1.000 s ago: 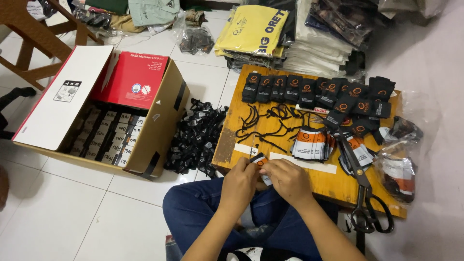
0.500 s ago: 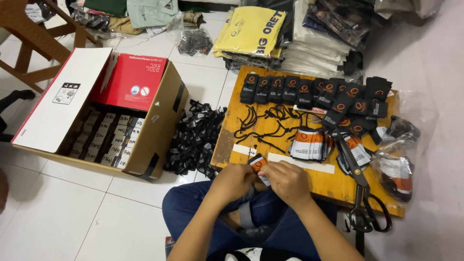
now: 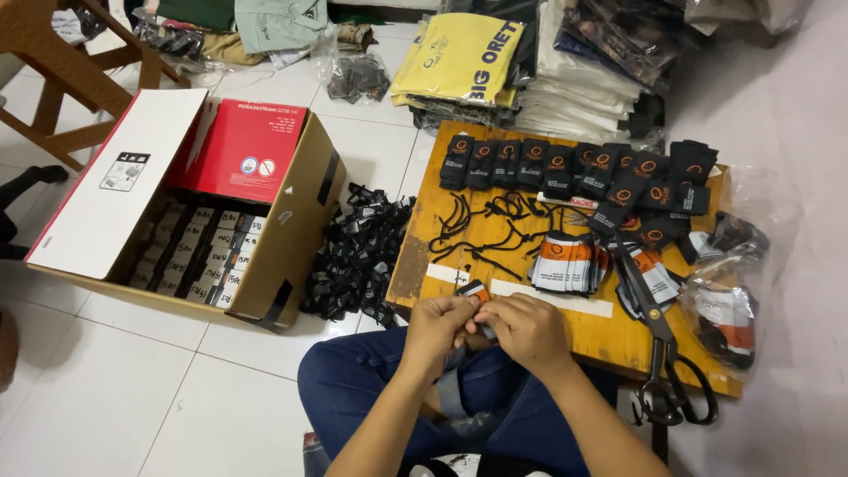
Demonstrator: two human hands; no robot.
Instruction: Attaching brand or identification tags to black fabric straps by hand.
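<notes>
The left hand (image 3: 437, 325) and the right hand (image 3: 528, 329) meet at the near edge of the low wooden tabletop (image 3: 424, 265), just above the person's lap, and both pinch one small black-and-orange hang tag (image 3: 474, 291) between their fingertips. The tag pokes up between the thumbs, partly hidden by the fingers, so how its cord runs I cannot tell.

Just beyond the hands a strip of white tape (image 3: 552, 299) lies flat on the wood. Behind it sits a fanned stack of orange-and-white tags (image 3: 570, 262), and to its left a loose tangle of black cords (image 3: 481, 225). Along the far edge a row of black folded items with orange marks (image 3: 565, 168) overlaps from end to end. Large black scissors (image 3: 671, 371) lie on the right side, handles hanging over the near edge, with clear plastic bags (image 3: 729, 291) of more tags beside them.

On the tiled floor, left of the tabletop, lies a heap of black tags (image 3: 353, 261), touching an open cardboard box (image 3: 291, 221) filled with rows of small packets.
</notes>
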